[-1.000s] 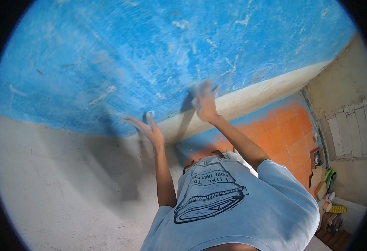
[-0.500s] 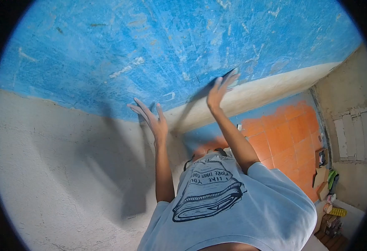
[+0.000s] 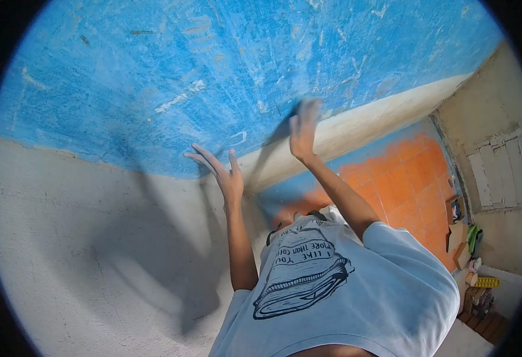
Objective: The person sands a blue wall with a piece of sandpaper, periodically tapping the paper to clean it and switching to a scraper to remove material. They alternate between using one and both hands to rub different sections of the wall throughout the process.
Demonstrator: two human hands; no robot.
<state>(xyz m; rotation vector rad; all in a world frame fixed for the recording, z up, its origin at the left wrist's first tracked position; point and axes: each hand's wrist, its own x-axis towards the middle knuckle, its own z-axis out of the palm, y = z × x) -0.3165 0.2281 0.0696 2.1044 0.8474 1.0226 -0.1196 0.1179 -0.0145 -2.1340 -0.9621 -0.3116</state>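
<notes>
Below me is a blue painted wall [image 3: 154, 59] with pale scratches and worn patches. My left hand [image 3: 228, 178] is open, fingers spread, with its fingertips at the lower edge of the blue paint; it holds nothing. My right hand [image 3: 302, 135] is further right, its fingers up against the blue paint and smeared by motion. A greyish flat patch shows at those fingers, over a dark shadow; I cannot tell what it is. The fingers of both hands look pale and dusty.
A pale band [image 3: 392, 107] runs under the blue paint, and a rough whitish wall [image 3: 65, 238] stands at left. Orange floor tiles [image 3: 392, 178] lie at right. Along the right side are a green cloth [image 3: 475, 235], a yellow item [image 3: 487, 282] and small boxes.
My right hand has moved left along the blue wall and its fingers have become more blurred. My left hand stays in nearly the same place. The view has shifted slightly.
</notes>
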